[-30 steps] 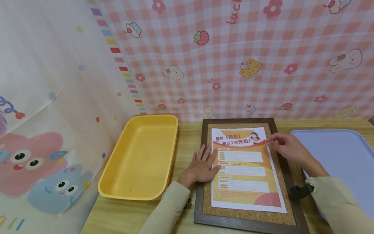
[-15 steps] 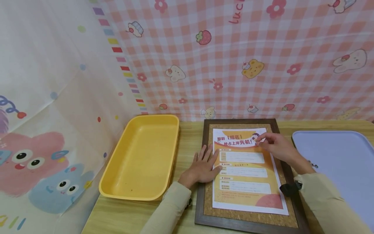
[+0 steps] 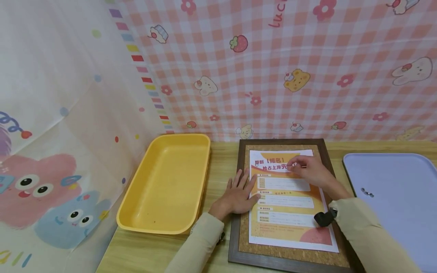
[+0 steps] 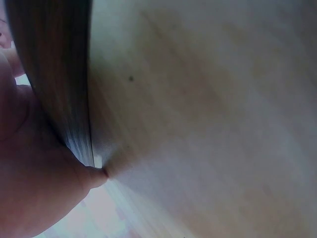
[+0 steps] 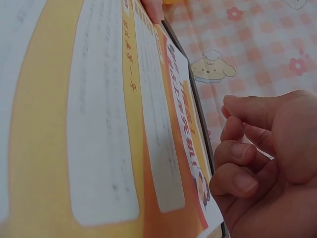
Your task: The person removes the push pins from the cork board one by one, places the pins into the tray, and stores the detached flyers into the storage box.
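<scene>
A printed paper poster (image 3: 285, 223) in orange and white lies on a cork board (image 3: 293, 258) with a dark wooden frame (image 3: 233, 239). My left hand (image 3: 236, 197) rests spread over the frame's left side, its fingertips on the poster's left edge. Above the poster's heading my right hand (image 3: 308, 170) is bent, thumb and index finger close together. The right wrist view shows the same hand (image 5: 267, 158) with its other fingers curled; whether anything tiny sits between the fingertips cannot be made out. A small grey thing (image 3: 257, 164) is at the poster's upper left.
To the left stands a yellow tray (image 3: 164, 227) with raised sides. A pale purple tray (image 3: 392, 167) is on the right, with a few small shiny metal pieces (image 3: 367, 192) lying in it. Behind the wooden table (image 3: 222, 151) hangs a pink checked cloth (image 3: 266, 76).
My right hand has moved left from the poster's upper right edge to over its heading. The metal pieces in the purple tray have come into sight. My left hand stays put.
</scene>
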Demonstrator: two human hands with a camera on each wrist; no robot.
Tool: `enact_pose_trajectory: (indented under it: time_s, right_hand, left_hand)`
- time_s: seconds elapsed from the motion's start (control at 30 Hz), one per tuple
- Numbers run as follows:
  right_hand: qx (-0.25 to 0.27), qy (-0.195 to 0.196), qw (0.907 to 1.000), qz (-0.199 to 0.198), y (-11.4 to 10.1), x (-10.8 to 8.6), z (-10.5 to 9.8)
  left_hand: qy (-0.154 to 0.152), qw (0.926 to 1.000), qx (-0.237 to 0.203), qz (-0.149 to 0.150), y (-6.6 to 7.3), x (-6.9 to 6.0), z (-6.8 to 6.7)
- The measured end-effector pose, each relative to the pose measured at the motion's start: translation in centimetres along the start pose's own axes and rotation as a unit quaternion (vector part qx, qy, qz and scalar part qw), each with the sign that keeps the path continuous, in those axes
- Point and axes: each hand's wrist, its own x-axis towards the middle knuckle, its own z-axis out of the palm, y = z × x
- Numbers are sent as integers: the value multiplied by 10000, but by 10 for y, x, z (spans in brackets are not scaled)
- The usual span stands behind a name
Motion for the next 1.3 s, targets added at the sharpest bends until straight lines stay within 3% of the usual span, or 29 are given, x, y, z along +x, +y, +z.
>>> enact_pose_trajectory:
  time_s: [0.47,1.1,1.3]
  right_hand:
    - [144,-254,9995,109,-8,19,24]
    - [105,-279,9995,-124,-22,38,50]
    - [247,-145,9996,47,-26,45,64]
  left_hand:
    - [-23,10000,10,-3,3,1,-1]
    - [21,9999,116,14,5,2,-2]
    - [-14,9999,125,-40,3,0,-2]
